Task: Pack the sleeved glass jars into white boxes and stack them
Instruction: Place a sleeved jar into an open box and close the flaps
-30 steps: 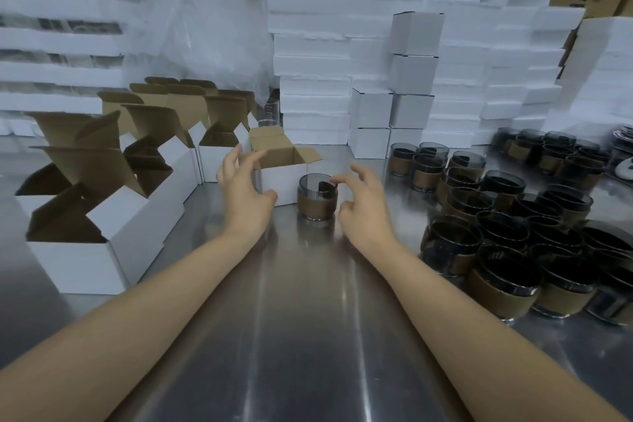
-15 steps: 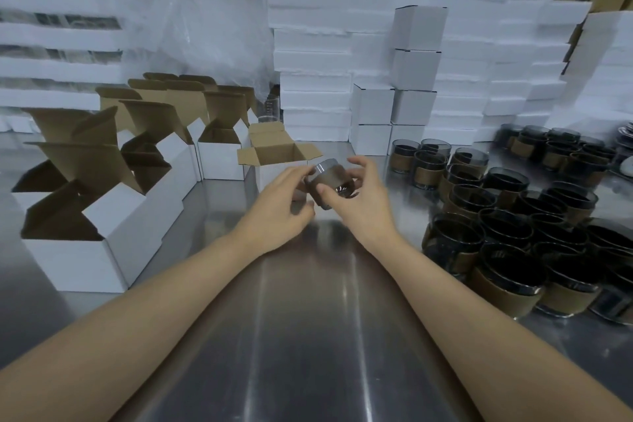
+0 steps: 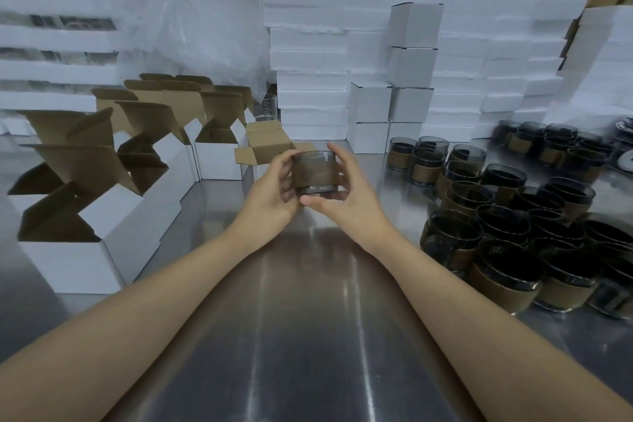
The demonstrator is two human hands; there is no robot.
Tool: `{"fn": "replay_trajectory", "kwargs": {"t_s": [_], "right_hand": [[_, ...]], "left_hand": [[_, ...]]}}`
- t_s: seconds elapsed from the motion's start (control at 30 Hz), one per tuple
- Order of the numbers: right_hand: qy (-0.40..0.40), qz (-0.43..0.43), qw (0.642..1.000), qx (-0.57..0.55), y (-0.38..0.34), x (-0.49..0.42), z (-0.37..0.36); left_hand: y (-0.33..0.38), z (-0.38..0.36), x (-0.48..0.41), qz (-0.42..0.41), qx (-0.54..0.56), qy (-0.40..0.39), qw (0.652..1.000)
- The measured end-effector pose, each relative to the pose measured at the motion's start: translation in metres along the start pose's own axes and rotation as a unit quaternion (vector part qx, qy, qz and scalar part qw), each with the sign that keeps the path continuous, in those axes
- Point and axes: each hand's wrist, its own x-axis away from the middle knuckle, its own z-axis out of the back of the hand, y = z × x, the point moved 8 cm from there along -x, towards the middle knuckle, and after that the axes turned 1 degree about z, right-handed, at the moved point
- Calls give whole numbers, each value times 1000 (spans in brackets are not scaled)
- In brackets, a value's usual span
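Steel is hard: the table (image 3: 308, 336) under your hands could crack the jar (image 3: 314, 172) if it slips. The open box (image 3: 265, 144) just behind your left hand (image 3: 270, 193) has flaps that might catch it. Your left hand and right hand (image 3: 352, 197) both curl round the jar, up off the table. Half a second ago it was tipped; now it stands straight.

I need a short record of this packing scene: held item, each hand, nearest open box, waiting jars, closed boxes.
held item: sleeved glass jar, upright, between both hands
left hand: grips its left side
right hand: grips its right side, thumb under base
nearest open box: just behind the jar, flaps open
waiting jars: clustered on the table, right
closed boxes: stacked behind, centre
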Motion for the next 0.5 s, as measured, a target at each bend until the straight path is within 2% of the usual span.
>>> {"fn": "replay_trajectory", "kwargs": {"t_s": [0.3, 0.5], "right_hand": [[-21, -33, 998, -41, 16, -3, -1], [-19, -45, 998, -32, 15, -1, 0]], "left_hand": [[16, 2, 7, -62, -118, -5, 991], [36, 2, 16, -154, -248, 22, 956]]}}
